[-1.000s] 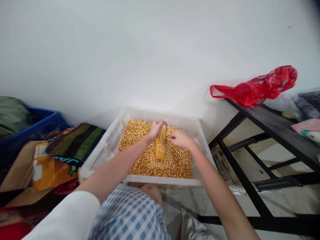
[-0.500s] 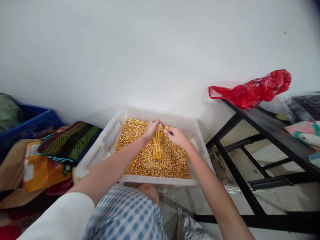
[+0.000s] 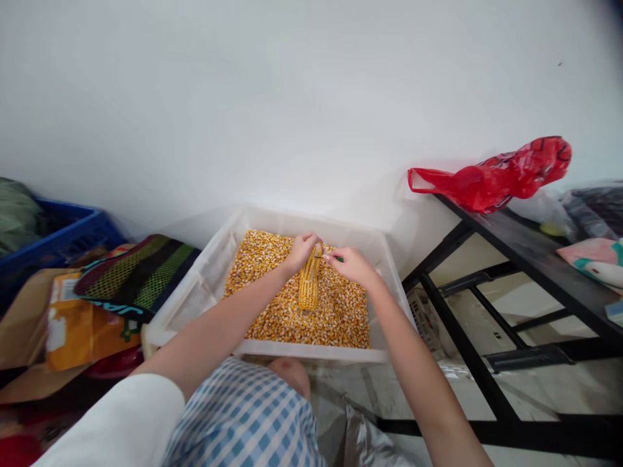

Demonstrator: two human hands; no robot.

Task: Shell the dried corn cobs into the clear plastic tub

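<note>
My left hand (image 3: 302, 251) is closed around the far end of a yellow corn cob (image 3: 308, 293), whose near end rests on loose kernels. A strip along the top of the cob is stripped of kernels. Pinched in my right hand (image 3: 351, 264) is a small thin tool with a dark tip and a bit of green at its handle (image 3: 339, 259); its tip meets the cob near my left fingers. The exact kind of tool is too small to make out. Beneath both hands, loose corn kernels (image 3: 272, 311) fill a white plastic bin (image 3: 311, 351).
A black metal rack (image 3: 530, 250) stands at the right, with a red plastic bag (image 3: 506, 175) on its top. On the left are a blue crate (image 3: 92, 230), a striped mesh bag (image 3: 146, 275) and an orange packet (image 3: 78, 331). A white wall (image 3: 302, 104) rises behind the bin.
My right hand and the tool have shifted slightly away from me along the cob, toward its far end. My left hand keeps its hold, turned slightly.
</note>
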